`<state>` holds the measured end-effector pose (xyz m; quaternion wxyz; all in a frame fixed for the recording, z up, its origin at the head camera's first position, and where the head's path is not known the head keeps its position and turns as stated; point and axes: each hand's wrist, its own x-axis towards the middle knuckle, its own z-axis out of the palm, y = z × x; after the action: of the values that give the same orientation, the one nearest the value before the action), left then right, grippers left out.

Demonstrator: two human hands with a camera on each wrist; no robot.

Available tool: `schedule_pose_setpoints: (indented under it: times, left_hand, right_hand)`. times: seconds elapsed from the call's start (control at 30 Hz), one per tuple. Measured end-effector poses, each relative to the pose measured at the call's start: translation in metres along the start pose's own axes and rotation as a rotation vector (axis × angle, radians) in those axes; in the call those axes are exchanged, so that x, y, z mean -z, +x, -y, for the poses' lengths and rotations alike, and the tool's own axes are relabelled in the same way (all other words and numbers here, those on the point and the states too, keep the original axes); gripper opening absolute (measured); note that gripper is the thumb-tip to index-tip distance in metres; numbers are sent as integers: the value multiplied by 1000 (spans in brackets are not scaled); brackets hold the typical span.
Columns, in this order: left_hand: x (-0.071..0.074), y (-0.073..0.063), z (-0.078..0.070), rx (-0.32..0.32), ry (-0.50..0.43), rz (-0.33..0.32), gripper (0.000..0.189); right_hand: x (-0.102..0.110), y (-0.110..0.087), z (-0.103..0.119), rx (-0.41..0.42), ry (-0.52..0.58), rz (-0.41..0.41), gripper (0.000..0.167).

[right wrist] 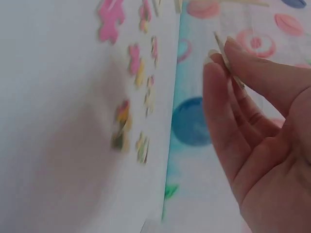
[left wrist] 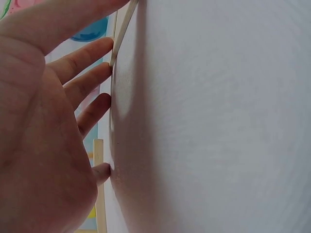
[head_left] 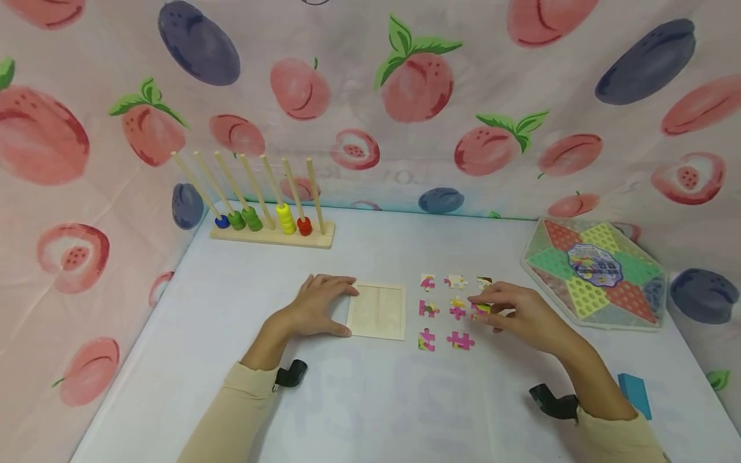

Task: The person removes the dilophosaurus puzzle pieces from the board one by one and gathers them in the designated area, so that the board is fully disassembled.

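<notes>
My left hand (head_left: 315, 305) rests at the left side of a shallow square wooden puzzle tray (head_left: 377, 312), thumb by its lower corner and forefinger by its upper one. In the left wrist view the fingers (left wrist: 90, 85) stretch out, with tips right at the tray's edge. Between thumb and fingers, my right hand (head_left: 521, 315) pinches a thin puzzle piece (right wrist: 220, 42), seen nearly edge-on in the right wrist view. Several loose jigsaw pieces (head_left: 460, 341) in pink, yellow and white lie in rows right of the tray. The right hand partly covers those on the right.
A wooden bead abacus (head_left: 272, 236) with upright rods stands at the back left. At the right lies a Chinese checkers board (head_left: 599, 273) in a clear case. A blue block (head_left: 635, 395) lies near the right forearm. Fruit-patterned cloth (head_left: 359, 83) hangs behind the white table.
</notes>
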<state>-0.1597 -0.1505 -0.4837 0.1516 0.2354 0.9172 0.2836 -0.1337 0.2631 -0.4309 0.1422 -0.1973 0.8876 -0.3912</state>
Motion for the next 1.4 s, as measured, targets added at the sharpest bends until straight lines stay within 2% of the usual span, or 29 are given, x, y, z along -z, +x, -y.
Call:
schedule_pose_setpoints:
  times: [0.17, 0.37, 0.6, 0.87, 1.13, 1.4]
  left_hand:
    - [-1, 0, 1, 7, -5, 3, 72]
    - [-2, 1, 3, 9, 3, 2, 72]
    - [-2, 0, 3, 5, -2, -4, 72]
    - [-2, 2, 4, 7, -7, -1, 72]
    - [-3, 1, 3, 6, -5, -3, 72]
    - [-1, 0, 1, 11, -8, 2, 73]
  right_hand:
    - [1, -21, -18, -67, 21, 33, 37]
    - [-5, -32, -28, -163, 46, 47, 24]
    - [-15, -32, -32, -223, -21, 24, 21]
    - [-23, -30, -33, -306, -166, -10, 24]
    - [-23, -29, -30, -381, -219, -2, 28]
    - [-25, -27, -29, -356, -241, -4, 26]
